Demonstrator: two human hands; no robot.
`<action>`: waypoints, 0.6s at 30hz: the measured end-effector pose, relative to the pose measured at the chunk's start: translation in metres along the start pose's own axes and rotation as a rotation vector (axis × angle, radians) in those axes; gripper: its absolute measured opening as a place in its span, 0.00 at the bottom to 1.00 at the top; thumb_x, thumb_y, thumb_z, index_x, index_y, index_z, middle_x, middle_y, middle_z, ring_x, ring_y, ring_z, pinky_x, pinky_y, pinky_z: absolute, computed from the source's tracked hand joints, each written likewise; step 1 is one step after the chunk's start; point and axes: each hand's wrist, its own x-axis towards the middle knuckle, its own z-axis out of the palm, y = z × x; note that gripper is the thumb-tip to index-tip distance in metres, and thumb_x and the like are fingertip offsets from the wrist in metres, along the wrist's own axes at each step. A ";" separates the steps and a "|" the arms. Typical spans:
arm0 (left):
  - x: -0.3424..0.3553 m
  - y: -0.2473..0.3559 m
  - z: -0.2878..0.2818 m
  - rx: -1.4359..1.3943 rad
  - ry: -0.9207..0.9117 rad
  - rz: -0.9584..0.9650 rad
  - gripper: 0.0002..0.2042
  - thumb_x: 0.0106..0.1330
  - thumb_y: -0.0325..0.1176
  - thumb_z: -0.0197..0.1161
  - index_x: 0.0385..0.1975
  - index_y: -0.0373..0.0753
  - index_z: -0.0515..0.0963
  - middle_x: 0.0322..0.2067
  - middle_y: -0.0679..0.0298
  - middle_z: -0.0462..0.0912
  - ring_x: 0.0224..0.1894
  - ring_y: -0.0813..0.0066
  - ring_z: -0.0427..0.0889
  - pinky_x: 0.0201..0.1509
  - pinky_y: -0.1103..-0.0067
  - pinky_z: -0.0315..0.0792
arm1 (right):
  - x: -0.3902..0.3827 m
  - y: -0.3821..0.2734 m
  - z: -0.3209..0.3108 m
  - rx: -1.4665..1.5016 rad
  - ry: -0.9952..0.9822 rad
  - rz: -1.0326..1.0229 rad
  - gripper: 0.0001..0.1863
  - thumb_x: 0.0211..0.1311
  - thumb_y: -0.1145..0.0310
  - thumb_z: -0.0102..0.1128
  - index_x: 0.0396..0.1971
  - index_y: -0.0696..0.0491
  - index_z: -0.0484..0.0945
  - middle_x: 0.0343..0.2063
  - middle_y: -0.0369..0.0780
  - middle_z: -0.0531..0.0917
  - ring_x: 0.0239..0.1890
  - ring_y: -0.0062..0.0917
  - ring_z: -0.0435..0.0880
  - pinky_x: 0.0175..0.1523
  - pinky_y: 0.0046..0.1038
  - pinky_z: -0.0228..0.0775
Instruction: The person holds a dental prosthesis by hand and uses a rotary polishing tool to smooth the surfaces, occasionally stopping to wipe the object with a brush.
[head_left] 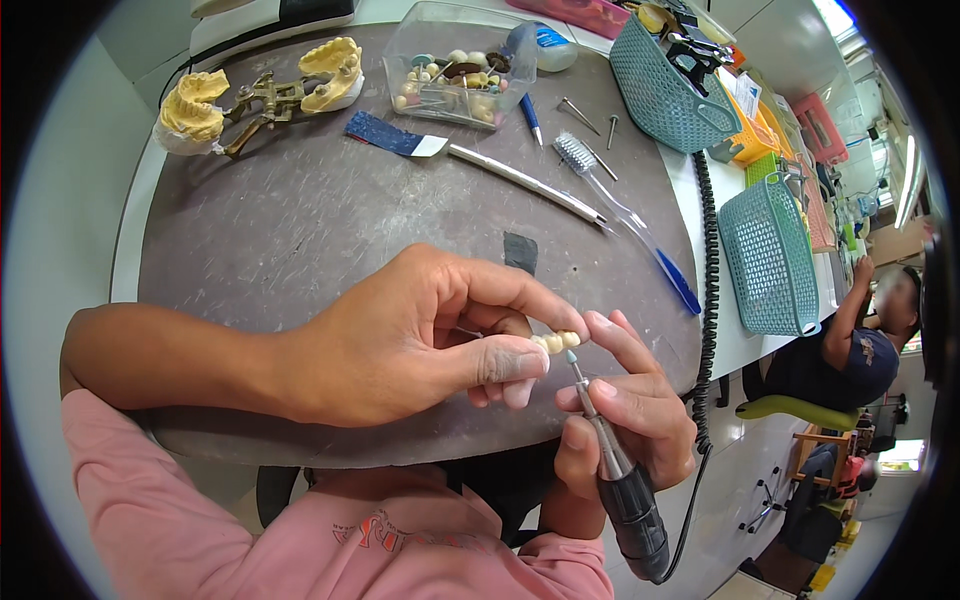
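Observation:
Between the thumb and fingers of my left hand (420, 335) is a dental bridge (557, 343), a short row of tooth-coloured crowns. My right hand (640, 415) grips a rotary handpiece (625, 490) with a black body and metal nose. Its pale blue-green pointed tip (571, 356) is right by the underside of the crowns; whether it touches them I cannot tell. The right index finger reaches up beside the end of the bridge. Part of the bridge is hidden behind my left fingertips. Both hands are above the near edge of the grey work mat (300, 220).
Yellow dental casts (190, 108) on a metal articulator lie far left. A clear box (460, 75) holds polishing bits. A metal instrument (525, 183), toothbrush (625, 215) and abrasive strip (390, 134) lie ahead. Teal baskets (770, 255) and a coiled cord (708, 300) line the right; another person (870, 345) sits beyond.

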 end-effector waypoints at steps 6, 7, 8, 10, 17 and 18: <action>0.001 0.000 -0.001 -0.036 -0.018 0.009 0.15 0.70 0.28 0.58 0.54 0.30 0.75 0.30 0.64 0.82 0.33 0.83 0.80 0.37 0.84 0.75 | 0.004 -0.002 -0.002 -0.028 -0.063 -0.010 0.11 0.45 0.72 0.75 0.29 0.52 0.82 0.21 0.40 0.86 0.44 0.44 0.87 0.53 0.49 0.76; 0.001 0.000 -0.001 -0.036 -0.017 0.009 0.15 0.70 0.28 0.58 0.54 0.30 0.75 0.30 0.64 0.82 0.33 0.83 0.80 0.37 0.84 0.75 | 0.004 -0.002 -0.002 -0.031 -0.075 -0.016 0.11 0.44 0.72 0.75 0.29 0.52 0.82 0.21 0.40 0.86 0.44 0.44 0.87 0.53 0.49 0.77; 0.000 -0.001 -0.001 -0.034 -0.014 0.009 0.15 0.70 0.29 0.58 0.54 0.30 0.75 0.30 0.64 0.82 0.33 0.83 0.79 0.37 0.84 0.75 | 0.005 -0.002 -0.003 -0.035 -0.088 -0.022 0.11 0.44 0.72 0.75 0.30 0.52 0.83 0.21 0.39 0.85 0.44 0.44 0.87 0.53 0.48 0.77; 0.000 -0.001 -0.001 -0.033 -0.011 0.008 0.15 0.70 0.29 0.58 0.54 0.30 0.75 0.30 0.64 0.82 0.33 0.83 0.79 0.37 0.84 0.75 | 0.005 -0.002 -0.001 -0.046 -0.090 -0.019 0.12 0.44 0.72 0.76 0.30 0.52 0.83 0.21 0.39 0.85 0.44 0.43 0.87 0.53 0.48 0.77; 0.002 -0.002 -0.002 -0.028 -0.026 0.027 0.15 0.70 0.29 0.59 0.53 0.30 0.75 0.30 0.64 0.82 0.33 0.83 0.79 0.37 0.84 0.75 | 0.006 -0.004 -0.001 -0.064 -0.090 -0.009 0.12 0.43 0.74 0.76 0.30 0.53 0.83 0.21 0.40 0.86 0.44 0.43 0.87 0.52 0.48 0.77; 0.001 -0.002 -0.002 -0.033 -0.027 0.033 0.15 0.70 0.29 0.59 0.53 0.30 0.75 0.30 0.64 0.82 0.33 0.83 0.79 0.37 0.84 0.75 | 0.004 -0.003 0.000 -0.062 -0.090 -0.010 0.12 0.43 0.74 0.76 0.30 0.53 0.83 0.21 0.40 0.86 0.44 0.43 0.87 0.52 0.48 0.77</action>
